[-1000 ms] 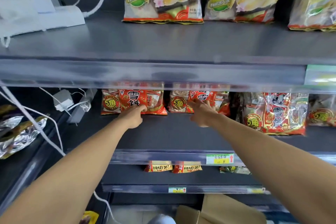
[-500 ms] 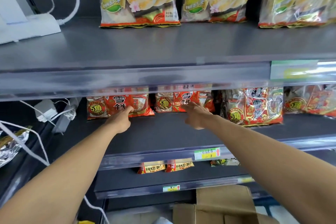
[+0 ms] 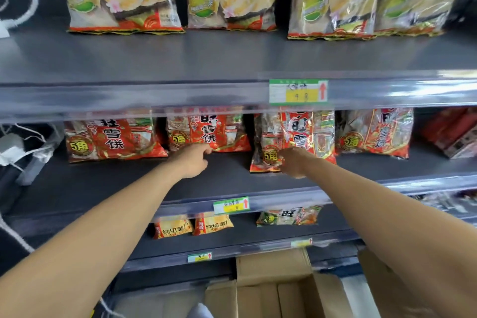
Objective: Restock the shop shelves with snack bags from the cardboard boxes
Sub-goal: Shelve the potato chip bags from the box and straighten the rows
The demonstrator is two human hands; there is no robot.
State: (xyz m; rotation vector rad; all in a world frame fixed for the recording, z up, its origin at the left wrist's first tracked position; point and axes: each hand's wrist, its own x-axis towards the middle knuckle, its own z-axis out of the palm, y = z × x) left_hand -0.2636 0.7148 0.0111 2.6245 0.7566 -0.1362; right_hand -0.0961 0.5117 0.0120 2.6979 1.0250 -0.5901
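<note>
Red snack bags, upright along middle shelf [image 3: 232, 183] rear. Left hand [image 3: 193, 162] curled, touching second bag [image 3: 206, 131] at its bottom edge; right hand [image 3: 294, 162] pinches third bag [image 3: 291, 142], nearest shelf front.

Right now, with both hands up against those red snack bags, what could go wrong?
The third red bag stands further forward than its neighbours, and the right hand touches its lower edge; a clumsy nudge could tip it over. The left hand pushing the second red bag could knock it askew.
</note>
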